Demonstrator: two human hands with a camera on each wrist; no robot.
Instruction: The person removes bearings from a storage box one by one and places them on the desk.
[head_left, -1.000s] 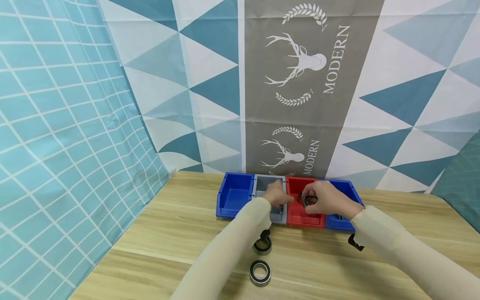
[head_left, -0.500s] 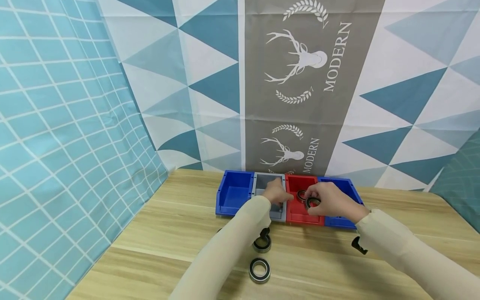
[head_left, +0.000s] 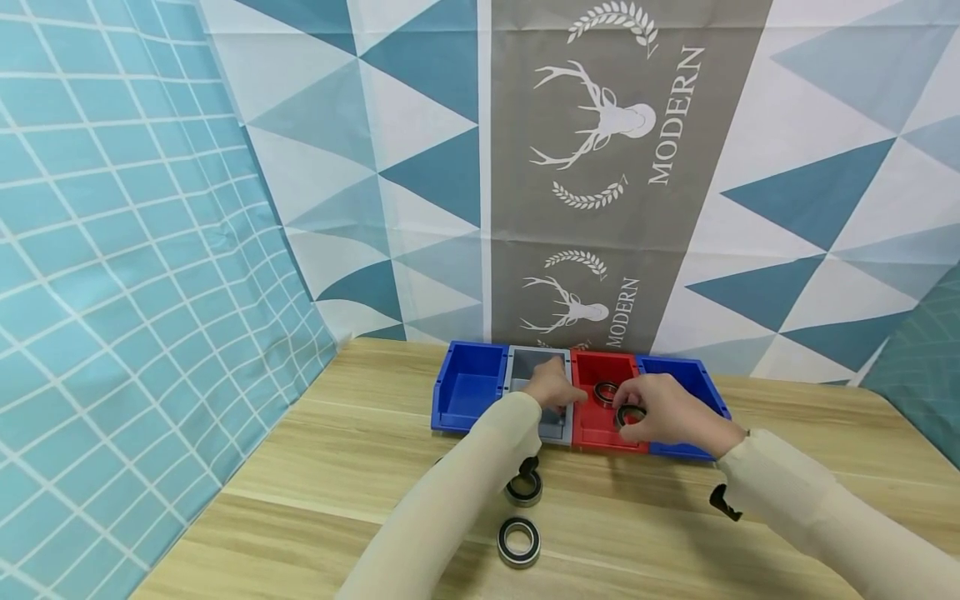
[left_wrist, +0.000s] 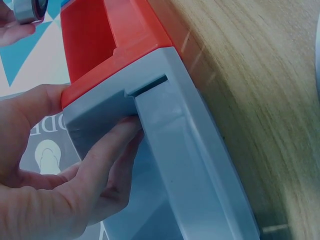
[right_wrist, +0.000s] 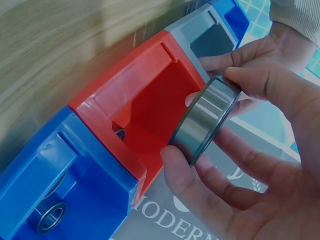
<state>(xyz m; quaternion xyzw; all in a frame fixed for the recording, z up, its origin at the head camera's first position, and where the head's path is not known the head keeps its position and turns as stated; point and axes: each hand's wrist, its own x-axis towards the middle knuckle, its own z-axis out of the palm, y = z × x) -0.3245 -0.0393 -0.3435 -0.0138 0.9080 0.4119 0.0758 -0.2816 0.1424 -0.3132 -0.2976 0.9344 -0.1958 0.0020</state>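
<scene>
In my right hand (head_left: 662, 410) a ball bearing (right_wrist: 209, 117) is held by its rim between thumb and fingers, tilted above the red bin (head_left: 597, 437). Another bearing (head_left: 604, 403) lies inside that bin. My left hand (head_left: 551, 387) grips the side wall of the grey bin (left_wrist: 172, 165) where it meets the red one. Its fingers reach inside the grey bin, and the thumb lies over the red edge. The right wrist view shows a smaller-looking bearing (right_wrist: 41, 220) in the right blue bin (right_wrist: 92, 172), beside a partly hidden ring.
A left blue bin (head_left: 472, 396) completes the row on the wooden table (head_left: 360, 467). On the tabletop in front lie a bearing (head_left: 519, 563) and a second bearing (head_left: 523, 502) partly covered by the left sleeve. Patterned cloth (head_left: 435, 167) hangs behind.
The right hand has shifted slightly right and down with its bearing, uncovering more of the bearing inside the red bin. The left hand stays where it was.
</scene>
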